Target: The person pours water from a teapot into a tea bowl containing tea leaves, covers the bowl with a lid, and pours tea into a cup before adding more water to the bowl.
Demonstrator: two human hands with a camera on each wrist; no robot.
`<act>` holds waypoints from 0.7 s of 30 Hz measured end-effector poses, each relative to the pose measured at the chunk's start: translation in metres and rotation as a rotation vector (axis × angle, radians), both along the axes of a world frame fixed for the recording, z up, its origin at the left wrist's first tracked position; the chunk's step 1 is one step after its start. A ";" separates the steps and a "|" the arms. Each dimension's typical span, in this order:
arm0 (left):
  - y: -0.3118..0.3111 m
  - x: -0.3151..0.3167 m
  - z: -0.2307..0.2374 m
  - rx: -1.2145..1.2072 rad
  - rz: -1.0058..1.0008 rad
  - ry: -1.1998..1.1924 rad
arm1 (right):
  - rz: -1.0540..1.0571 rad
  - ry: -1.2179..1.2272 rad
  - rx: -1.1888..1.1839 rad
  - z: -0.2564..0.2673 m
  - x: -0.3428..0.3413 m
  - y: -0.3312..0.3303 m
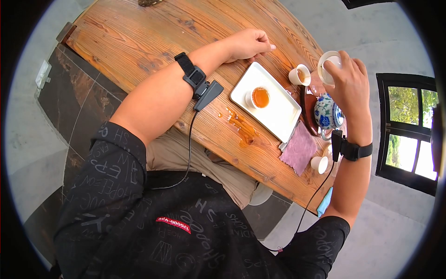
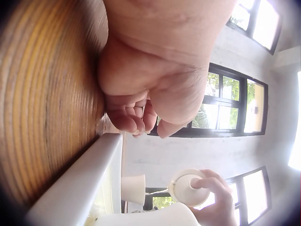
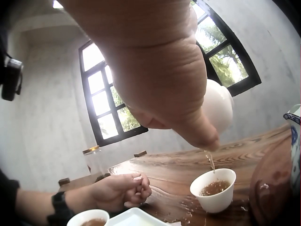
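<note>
My right hand grips a tilted white gaiwan by its rim and lid, above the far right of the table. From it a thin stream of tea falls into a white cup that holds amber-brown tea with froth. My left hand rests on the wood beside the white tray, its fingers loosely curled and nothing in them. A second white cup, full of amber tea, stands on that tray.
A blue-and-white teapot sits on a round brown tray close below my right forearm. Near me are a pink cloth, another small white cup and spilled tea. A blue cloth lies at the table's edge.
</note>
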State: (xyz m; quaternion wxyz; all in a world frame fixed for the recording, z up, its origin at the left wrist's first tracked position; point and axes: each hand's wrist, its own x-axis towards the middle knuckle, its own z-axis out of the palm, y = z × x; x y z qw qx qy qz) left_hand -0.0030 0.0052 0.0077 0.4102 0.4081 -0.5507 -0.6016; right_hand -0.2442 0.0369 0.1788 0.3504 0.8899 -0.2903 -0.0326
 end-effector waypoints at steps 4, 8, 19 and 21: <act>0.001 0.001 0.002 0.018 0.001 -0.009 | 0.006 0.002 0.012 -0.004 0.001 -0.002; 0.001 0.001 0.001 0.022 -0.004 -0.003 | 0.011 -0.010 0.021 -0.011 0.000 -0.003; 0.002 0.001 0.002 0.017 0.001 -0.025 | -0.042 0.026 0.105 -0.025 0.001 -0.003; 0.001 0.001 0.001 0.013 0.002 -0.021 | -0.038 0.030 0.104 -0.027 0.002 -0.004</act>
